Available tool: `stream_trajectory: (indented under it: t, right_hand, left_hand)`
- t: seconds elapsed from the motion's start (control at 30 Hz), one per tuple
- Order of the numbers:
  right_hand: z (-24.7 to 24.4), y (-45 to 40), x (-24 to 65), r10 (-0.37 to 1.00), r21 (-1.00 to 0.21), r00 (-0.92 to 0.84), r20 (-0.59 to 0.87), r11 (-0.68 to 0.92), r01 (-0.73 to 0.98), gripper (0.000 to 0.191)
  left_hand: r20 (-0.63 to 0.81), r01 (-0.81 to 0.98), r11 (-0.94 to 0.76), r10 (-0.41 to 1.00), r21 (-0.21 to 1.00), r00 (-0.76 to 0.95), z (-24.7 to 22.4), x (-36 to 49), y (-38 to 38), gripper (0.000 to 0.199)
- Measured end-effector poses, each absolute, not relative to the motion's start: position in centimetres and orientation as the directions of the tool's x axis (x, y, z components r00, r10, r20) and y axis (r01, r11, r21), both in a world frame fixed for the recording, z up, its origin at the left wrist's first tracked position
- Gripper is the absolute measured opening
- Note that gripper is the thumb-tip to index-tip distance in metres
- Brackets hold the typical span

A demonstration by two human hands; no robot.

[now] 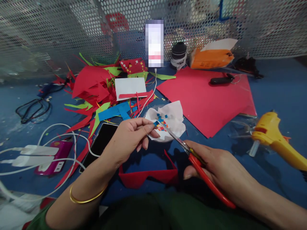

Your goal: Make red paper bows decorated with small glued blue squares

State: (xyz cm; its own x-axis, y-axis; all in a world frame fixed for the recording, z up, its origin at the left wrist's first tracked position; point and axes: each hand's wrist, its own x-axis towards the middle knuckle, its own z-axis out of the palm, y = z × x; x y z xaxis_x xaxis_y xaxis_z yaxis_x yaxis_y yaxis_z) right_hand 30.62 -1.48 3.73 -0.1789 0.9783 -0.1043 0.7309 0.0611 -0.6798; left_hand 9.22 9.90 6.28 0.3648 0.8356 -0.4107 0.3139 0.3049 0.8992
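In my right hand (211, 159) is a pair of scissors (200, 174) with red handles, its blades pointing to the upper left over a small dish lined with white tissue (177, 119). Tiny blue, red and orange paper bits (165, 124) lie on that tissue. My left hand (134, 134) is closed in a pinch at the dish's left edge, close to the blade tips. Between thumb and forefinger shows a small blue paper piece (156, 123); the rest of it is hidden by the fingers. Below both hands stands a folded red paper band (148, 179) with a pointed edge.
Red and green paper scraps (93, 84) pile up at left, near blue strips (114, 110). A dark phone (103, 140), cables and a purple power bank (56, 159) lie left. Red sheets (203, 99) and a yellow glue gun (271, 134) lie right. A lit phone (154, 44) stands behind.
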Motion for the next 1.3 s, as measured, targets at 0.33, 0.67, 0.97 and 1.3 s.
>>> stream_trajectory:
  t: [0.33, 0.67, 0.97, 1.3]
  right_hand:
    - [3.80, -1.68, 30.70, 0.972, -0.682, -0.187, -0.145, 0.039, 0.730, 0.035]
    - [3.79, -1.54, 30.65, 0.977, -0.682, -0.150, -0.154, 0.005, 0.731, 0.041]
    - [4.18, -1.56, 30.53, 0.968, -0.613, -0.188, -0.165, 0.049, 0.789, 0.058]
    - [4.05, -1.56, 30.27, 0.955, -0.626, -0.221, -0.196, 0.051, 0.778, 0.047]
  left_hand:
    - [-0.407, 0.306, 0.301, 0.830, 0.903, 0.382, 6.26, 9.27, 10.02, 0.016]
    - [-0.398, 0.294, 0.304, 0.848, 0.906, 0.350, 6.25, 9.33, 9.93, 0.015]
    - [-0.360, 0.235, 0.294, 0.875, 0.926, 0.323, 6.18, 9.40, 9.90, 0.013]
    - [-0.374, 0.211, 0.316, 0.853, 0.925, 0.364, 5.69, 9.45, 9.74, 0.014]
